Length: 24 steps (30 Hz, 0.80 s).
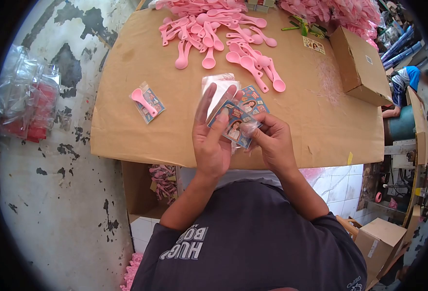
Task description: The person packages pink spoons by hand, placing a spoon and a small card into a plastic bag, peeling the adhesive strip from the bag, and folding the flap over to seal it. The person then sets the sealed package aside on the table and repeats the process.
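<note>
Blue cards, two showing, gripped by left hand and right hand, one pink spoon apart

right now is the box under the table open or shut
Open: pink things show inside the box. The table hides part of it, so I cannot tell how full.

Two tilted blue printed cards overlap near clear bags.
</note>
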Tool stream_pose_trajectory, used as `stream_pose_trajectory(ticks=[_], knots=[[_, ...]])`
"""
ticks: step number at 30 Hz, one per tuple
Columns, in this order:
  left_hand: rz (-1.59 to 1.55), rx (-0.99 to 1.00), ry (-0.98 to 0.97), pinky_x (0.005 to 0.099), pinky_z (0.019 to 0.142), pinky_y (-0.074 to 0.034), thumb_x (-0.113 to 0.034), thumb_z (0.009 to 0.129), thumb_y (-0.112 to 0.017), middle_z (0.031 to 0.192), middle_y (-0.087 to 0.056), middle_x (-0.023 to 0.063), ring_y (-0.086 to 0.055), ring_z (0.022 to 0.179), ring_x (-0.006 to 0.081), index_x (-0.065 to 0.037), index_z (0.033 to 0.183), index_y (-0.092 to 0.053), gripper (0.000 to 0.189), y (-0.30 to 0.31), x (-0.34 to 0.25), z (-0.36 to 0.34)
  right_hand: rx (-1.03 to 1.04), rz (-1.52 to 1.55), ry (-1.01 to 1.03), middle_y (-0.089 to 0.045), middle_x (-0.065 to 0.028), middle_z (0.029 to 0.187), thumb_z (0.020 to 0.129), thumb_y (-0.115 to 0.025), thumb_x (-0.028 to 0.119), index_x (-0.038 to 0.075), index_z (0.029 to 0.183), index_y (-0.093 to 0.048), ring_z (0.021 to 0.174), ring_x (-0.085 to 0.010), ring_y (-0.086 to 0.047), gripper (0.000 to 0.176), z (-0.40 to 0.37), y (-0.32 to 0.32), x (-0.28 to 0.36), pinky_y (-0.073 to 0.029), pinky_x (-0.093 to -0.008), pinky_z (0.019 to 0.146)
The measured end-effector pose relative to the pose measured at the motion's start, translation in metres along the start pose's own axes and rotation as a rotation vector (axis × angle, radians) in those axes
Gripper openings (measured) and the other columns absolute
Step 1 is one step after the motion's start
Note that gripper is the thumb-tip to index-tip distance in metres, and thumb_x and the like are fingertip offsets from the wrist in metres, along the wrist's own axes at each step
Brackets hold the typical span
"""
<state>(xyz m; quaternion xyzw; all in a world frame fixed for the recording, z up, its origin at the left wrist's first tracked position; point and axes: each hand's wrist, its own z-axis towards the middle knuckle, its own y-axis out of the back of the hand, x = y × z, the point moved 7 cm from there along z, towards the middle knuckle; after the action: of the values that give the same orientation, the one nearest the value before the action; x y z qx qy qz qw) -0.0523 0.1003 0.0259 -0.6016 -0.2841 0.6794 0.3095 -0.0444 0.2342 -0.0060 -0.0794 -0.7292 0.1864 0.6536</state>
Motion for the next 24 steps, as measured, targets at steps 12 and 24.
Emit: stream_pose_trajectory(ticks=[12, 24], knots=[[-0.225, 0.093, -0.046, 0.0468, 0.106, -0.054, -0.008, 0.106, -0.047, 0.124, -0.064, 0.0170, -0.065, 0.115, 0.0259, -0.014, 0.156, -0.032, 0.052, 0.001, -0.006, 0.004, 0.053, 0.000, -0.028, -0.071, -0.0087, 0.095, 0.097, -0.067, 0.005, 0.000, 0.096, -0.060, 0.062, -0.0103, -0.066, 0.009, -0.006, -0.015, 0.008, -0.057, -0.0233, 0.053], [-0.057, 0.100, 0.005, 0.0396, 0.088, -0.060, -0.013, 0.108, -0.050, 0.102, -0.061, 0.0099, -0.064, 0.094, 0.0174, -0.002, 0.148, -0.037, 0.044, -0.020, 0.012, -0.005, -0.128, -0.244, 0.190, -0.057, 0.0013, 0.087, 0.087, -0.075, 0.004, 0.007, 0.088, -0.054, 0.073, -0.0052, -0.055, 0.021, 0.004, 0.002, -0.003, -0.046, -0.0234, 0.058]])
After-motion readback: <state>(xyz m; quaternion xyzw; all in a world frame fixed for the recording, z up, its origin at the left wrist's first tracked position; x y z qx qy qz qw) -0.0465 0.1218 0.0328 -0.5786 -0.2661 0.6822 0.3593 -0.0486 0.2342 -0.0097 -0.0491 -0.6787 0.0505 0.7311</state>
